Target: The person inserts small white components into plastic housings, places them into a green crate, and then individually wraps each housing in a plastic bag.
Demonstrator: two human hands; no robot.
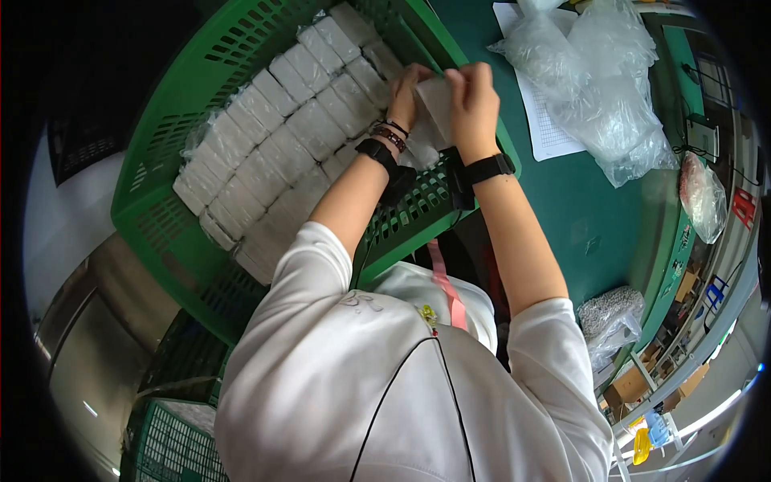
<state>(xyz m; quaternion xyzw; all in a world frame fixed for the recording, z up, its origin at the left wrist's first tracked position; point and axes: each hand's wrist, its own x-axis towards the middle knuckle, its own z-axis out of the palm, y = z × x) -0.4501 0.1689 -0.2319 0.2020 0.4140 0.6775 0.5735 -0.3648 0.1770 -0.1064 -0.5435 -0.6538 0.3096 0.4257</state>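
White packet (435,105), flat-faced, lying between the hands: left hand (407,98) grips its left edge, right hand (474,106) pinches its right side.

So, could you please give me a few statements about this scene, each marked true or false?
1. The green basket holds rows of white packets. True.
2. The clear plastic bags lie inside the basket. False: they lie to its right, on the green surface.
3. A black band circles each wrist. True.
4. The right hand rests on the bags. False: it is curled at a white piece, near the left hand.
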